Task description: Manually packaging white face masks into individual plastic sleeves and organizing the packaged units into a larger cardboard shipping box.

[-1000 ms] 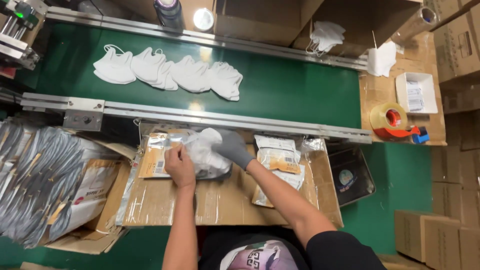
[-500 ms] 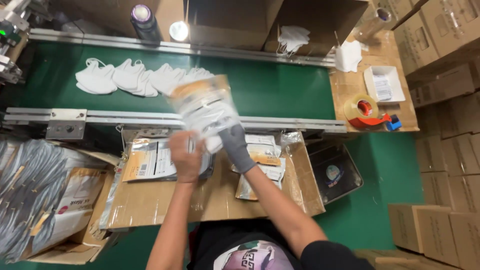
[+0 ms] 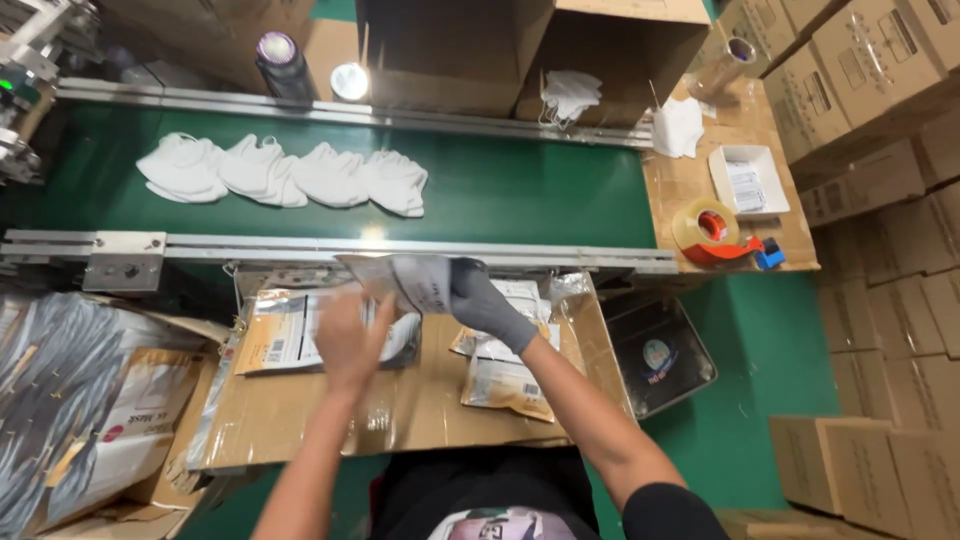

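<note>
My right hand (image 3: 482, 300), in a grey glove, grips the right end of a flat printed pouch (image 3: 400, 279) held level just above the cardboard work surface (image 3: 400, 410). My bare left hand (image 3: 348, 338), blurred by motion, holds the pouch's near left edge. Under my hands lies a pile of similar pouches (image 3: 280, 340). A second pile of pouches (image 3: 505, 378) is to the right. Several white face masks (image 3: 285, 172) lie in a row on the green conveyor belt (image 3: 520, 190) beyond.
A tape dispenser (image 3: 712, 232) and a white tray (image 3: 748, 182) sit on a side shelf at right. A black bin (image 3: 658, 352) stands right of the work surface. Cardboard boxes (image 3: 880, 90) are stacked at right, and a bagged pile (image 3: 60, 400) is at left.
The pouch was picked up from the left pile, raised over the belt, and is now lowered and held flat near the belt's front rail.
</note>
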